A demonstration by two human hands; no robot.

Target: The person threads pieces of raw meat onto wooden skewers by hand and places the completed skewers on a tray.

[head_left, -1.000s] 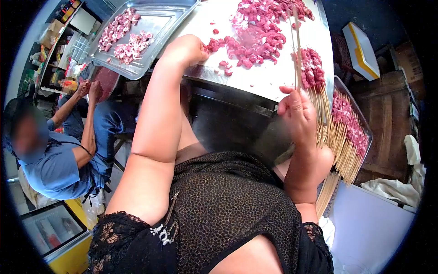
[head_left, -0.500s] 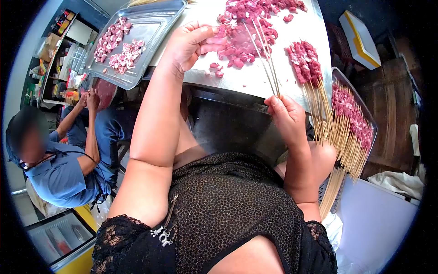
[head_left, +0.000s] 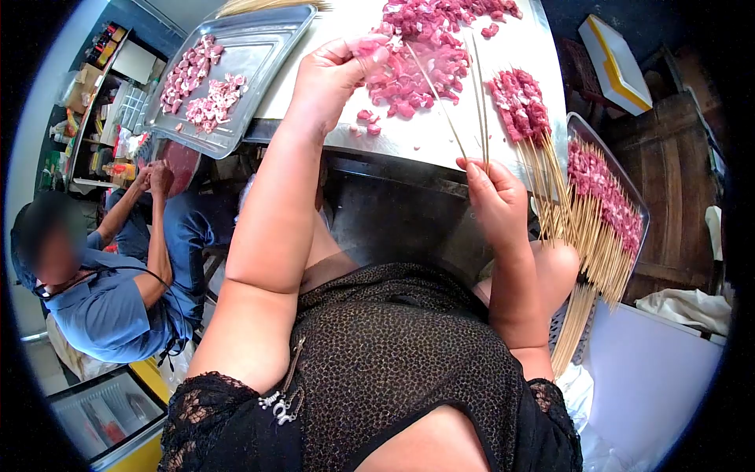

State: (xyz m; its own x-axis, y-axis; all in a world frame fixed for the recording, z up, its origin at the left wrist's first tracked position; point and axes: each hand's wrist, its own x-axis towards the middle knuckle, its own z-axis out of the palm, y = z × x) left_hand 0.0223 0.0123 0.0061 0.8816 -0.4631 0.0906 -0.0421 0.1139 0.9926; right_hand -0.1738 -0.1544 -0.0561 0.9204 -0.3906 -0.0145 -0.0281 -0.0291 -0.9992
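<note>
The right hand (head_left: pixel 497 200) is closed, thumb against fingers, on the lower ends of a few thin bare skewers (head_left: pixel 437 96). One leans off to the left; the others stand close together, pointing to the far side. The left hand (head_left: pixel 334 82) is raised above the table (head_left: pixel 440 135), its thumb and fingertips drawn near one another just beside the tip of the leaning skewer. The fingers blur against the meat pile (head_left: pixel 425 82) beyond, so from here I can't tell whether they pinch a piece.

A second ago that left hand was down at the near left edge of the pile, and the skewers ran together, straight toward the far side. Now the hand is up by the tip and one skewer is fanned out from the rest. The right hand sits a little further left, away from the loaded skewers (head_left: pixel 519 106), which lie on the table's right side. More fill the tray (head_left: pixel 644 228) further right.
</note>
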